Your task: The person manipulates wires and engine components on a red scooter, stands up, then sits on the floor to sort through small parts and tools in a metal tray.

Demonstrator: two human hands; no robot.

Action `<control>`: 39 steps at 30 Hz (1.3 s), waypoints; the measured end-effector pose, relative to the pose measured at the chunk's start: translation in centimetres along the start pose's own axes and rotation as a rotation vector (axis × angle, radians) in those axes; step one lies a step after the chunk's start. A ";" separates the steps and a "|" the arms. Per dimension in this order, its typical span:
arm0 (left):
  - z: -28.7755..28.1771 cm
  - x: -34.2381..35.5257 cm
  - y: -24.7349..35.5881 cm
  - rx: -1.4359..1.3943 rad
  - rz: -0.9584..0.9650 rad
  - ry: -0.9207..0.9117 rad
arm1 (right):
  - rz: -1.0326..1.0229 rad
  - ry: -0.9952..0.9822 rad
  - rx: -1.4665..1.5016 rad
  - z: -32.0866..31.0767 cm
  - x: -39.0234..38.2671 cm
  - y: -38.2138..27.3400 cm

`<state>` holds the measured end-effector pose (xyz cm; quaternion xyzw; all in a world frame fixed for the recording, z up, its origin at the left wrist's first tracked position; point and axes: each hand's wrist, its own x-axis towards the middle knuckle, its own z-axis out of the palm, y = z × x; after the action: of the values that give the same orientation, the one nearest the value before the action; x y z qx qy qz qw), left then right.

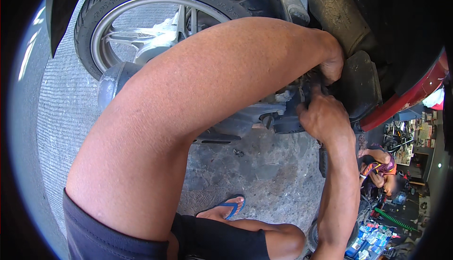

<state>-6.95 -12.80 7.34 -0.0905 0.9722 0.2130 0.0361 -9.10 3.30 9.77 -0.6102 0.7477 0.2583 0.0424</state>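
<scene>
A motorcycle with its rear wheel (155,36) at the upper left fills the space before me. My left arm crosses over the wheel. My left hand (333,64) bends down into a dark gap beside the engine (278,111), its fingers curled and mostly hidden. Just below it, my right hand (326,118) reaches into the same gap from the near side. Its fingers are bent around a dark part, with the thumb on the left. Shadow and the hands cover what either one grips.
A dirty plastic body panel (337,12) and red bodywork (408,97) flank the gap on the right. Below lie the concrete floor (278,165) and my foot in a blue flip-flop (230,207). Another person (380,168) crouches at far right, near a green coiled hose (394,219).
</scene>
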 end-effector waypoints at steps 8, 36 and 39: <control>-0.2 1.0 -0.4 0.052 0.057 -0.113 | 0.026 -0.026 -0.014 -0.3 -0.1 -0.6; 1.1 2.6 -0.4 -0.048 -0.152 0.023 | -0.013 0.012 -0.113 0.8 -0.2 -0.8; 0.8 2.4 0.1 -0.045 -0.168 0.016 | 0.010 -0.029 -0.110 0.1 -0.2 -0.9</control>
<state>-9.28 -12.80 6.40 -0.1741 0.9564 0.2304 0.0439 -8.21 3.36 9.46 -0.6041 0.7347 0.3079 0.0182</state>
